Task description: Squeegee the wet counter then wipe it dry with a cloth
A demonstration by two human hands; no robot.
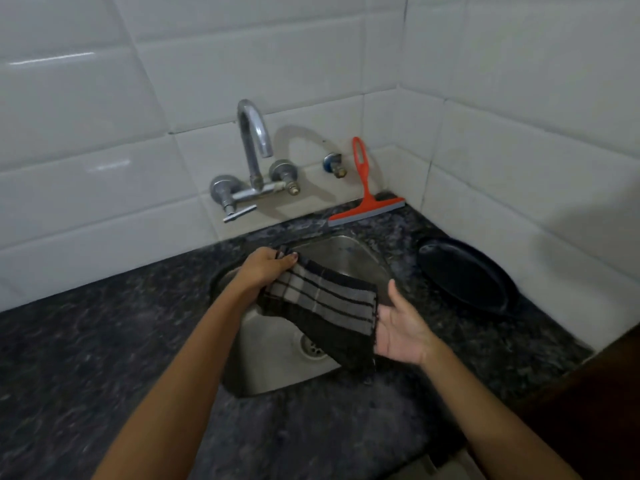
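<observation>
Both forearms reached over the dark worktop (104,358) to the checked cloth (322,306), which hung above the sink (277,372). Left hand (266,268) pinched its upper corner; right hand (401,330) lay released, palm up, under its lower edge. With the squeegee (367,202) leaning at the wall, the drying step seemed begun; next, probably, bunch the cloth and press it onto the stone.

Over the sink (273,362), the left hand (266,268) grips a striped cloth (322,306); the right hand (401,330) lies open, touching it. A red squeegee (367,199) leans against the far wall.
</observation>
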